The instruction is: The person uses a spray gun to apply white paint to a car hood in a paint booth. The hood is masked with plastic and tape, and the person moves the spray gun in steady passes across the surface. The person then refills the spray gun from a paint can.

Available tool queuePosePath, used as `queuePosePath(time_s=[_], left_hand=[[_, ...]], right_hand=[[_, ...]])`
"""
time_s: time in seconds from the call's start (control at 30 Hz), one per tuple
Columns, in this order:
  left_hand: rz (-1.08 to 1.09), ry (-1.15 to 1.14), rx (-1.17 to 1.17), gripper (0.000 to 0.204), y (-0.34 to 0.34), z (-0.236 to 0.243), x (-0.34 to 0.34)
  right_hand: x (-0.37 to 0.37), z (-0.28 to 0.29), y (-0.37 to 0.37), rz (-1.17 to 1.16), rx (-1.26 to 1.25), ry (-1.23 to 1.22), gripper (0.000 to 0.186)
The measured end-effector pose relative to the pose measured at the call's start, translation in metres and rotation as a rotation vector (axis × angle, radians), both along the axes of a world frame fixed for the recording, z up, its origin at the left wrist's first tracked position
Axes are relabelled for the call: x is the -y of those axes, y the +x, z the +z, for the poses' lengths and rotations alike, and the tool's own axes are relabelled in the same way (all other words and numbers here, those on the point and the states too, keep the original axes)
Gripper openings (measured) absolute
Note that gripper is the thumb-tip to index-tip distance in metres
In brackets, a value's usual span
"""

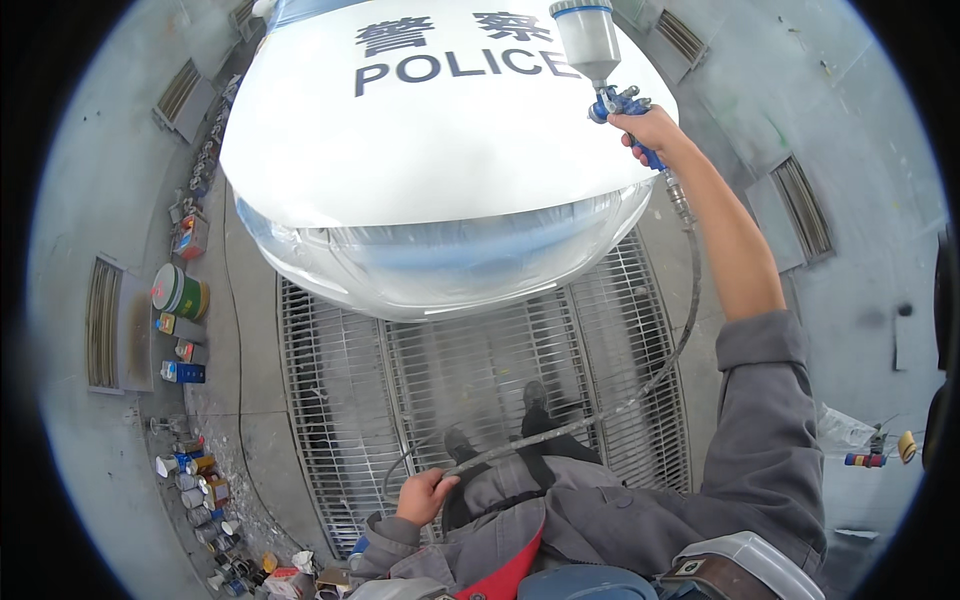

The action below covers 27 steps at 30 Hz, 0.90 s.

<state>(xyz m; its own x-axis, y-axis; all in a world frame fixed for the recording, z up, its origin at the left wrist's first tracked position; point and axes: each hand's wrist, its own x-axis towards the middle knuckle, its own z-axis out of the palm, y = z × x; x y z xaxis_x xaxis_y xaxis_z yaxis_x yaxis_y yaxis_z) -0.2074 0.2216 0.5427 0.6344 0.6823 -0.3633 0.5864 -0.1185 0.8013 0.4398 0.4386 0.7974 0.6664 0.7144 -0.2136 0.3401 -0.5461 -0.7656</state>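
Observation:
My right hand (pixel 650 135) is wrapped round the handle of a blue spray gun (pixel 625 105), its arm stretched forward over the right side of the car hood. A translucent paint cup (pixel 588 45) with a blue rim sits on top of the gun. From the handle's lower end an air hose (pixel 695 270) loops down and back toward me. My left hand (pixel 425 495), low and close to my body, is closed on that hose. Ahead lies the white car hood (pixel 440 150) with dark lettering. Clear plastic film (pixel 450 250) covers the car's front below it.
Metal floor grating (pixel 480 350) runs under the car and my feet. Along the left wall stand a green-and-white bucket (pixel 180 293), several tins and a cluster of small cans (pixel 205 490). Louvred vents (pixel 800 210) line both walls. A thin cable (pixel 235 330) lies on the left floor.

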Motion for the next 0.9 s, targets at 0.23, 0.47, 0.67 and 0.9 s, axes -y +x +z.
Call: queuePosePath(time_s=[0.23, 0.47, 0.67, 0.9], left_hand=[[0.076, -0.031, 0.026, 0.042, -0.095, -0.012, 0.006], [0.103, 0.004, 0.031, 0.043, -0.144, -0.014, 0.008], [0.105, 0.023, 0.026, 0.042, -0.160, -0.021, 0.010], [0.145, -0.050, 0.038, 0.040, -0.149, -0.020, 0.013]], right_hand=[[-0.038, 0.007, -0.130, 0.034, -0.064, 0.011, 0.028], [-0.089, 0.003, -0.230, 0.121, -0.181, 0.094, 0.028], [-0.123, 0.006, -0.294, 0.186, -0.275, 0.139, 0.029], [-0.125, -0.011, -0.328, 0.335, -0.575, 0.215, 0.033]])
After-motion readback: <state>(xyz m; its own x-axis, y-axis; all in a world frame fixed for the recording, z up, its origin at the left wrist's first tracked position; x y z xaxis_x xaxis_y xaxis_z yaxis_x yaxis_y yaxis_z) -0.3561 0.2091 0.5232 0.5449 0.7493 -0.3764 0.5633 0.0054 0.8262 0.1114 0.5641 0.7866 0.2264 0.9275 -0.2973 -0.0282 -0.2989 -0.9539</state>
